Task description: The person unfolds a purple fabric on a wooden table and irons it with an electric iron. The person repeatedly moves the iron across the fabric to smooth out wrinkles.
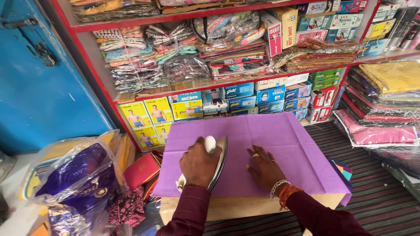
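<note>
A purple cloth (280, 135) lies spread flat over a low wooden board (236, 207). My left hand (199, 165) is closed around the white handle of a metal flat iron (220, 159), which rests on the left part of the cloth. My right hand (264, 168) lies palm down on the cloth just right of the iron, fingers spread, holding nothing. It wears a ring, and bracelets circle the wrist.
Red-framed shelves (218, 83) behind the board hold boxed garments and bagged fabrics. Folded cloth in plastic (376, 131) is stacked at the right. At the left are a plastic bag of dark blue fabric (74, 175), a red pouch (141, 170) and a blue door (39, 87). A striped mat (376, 192) covers the floor.
</note>
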